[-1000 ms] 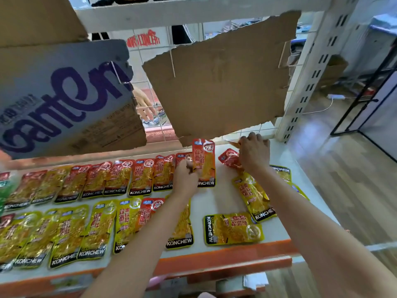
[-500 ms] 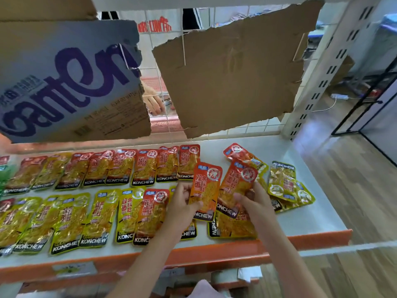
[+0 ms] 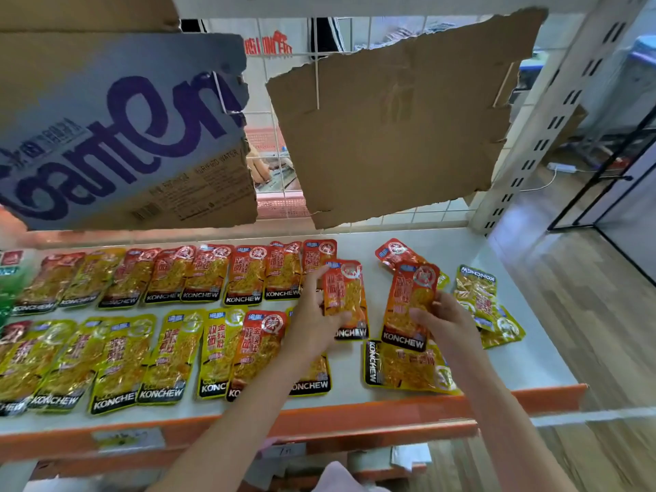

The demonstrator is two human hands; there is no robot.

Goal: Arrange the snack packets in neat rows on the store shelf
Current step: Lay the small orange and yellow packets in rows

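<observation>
Two rows of KONCHEW snack packets lie on the white shelf (image 3: 525, 353): a back row of red packets (image 3: 245, 275) and a front row of mostly yellow packets (image 3: 170, 356). My left hand (image 3: 312, 314) grips a red packet (image 3: 346, 296) just right of the back row's end. My right hand (image 3: 443, 317) holds another red packet (image 3: 411, 303) upright above a yellow packet lying sideways (image 3: 404, 367). A loose heap of yellow packets (image 3: 486, 307) and a red packet (image 3: 395, 252) lie at the right.
Two torn cardboard sheets hang on the wire back grid: a printed one (image 3: 117, 133) at left and a plain brown one (image 3: 397, 115) at centre. The shelf's orange front edge (image 3: 372, 417) runs below. A white upright post (image 3: 553, 115) stands at right. Another person's hand (image 3: 261, 165) shows behind the grid.
Both hands drew back from the rear of the shelf, each carrying a red packet. The right hand picked its packet from the heap at the right; the left packet now hovers beside the back row's end.
</observation>
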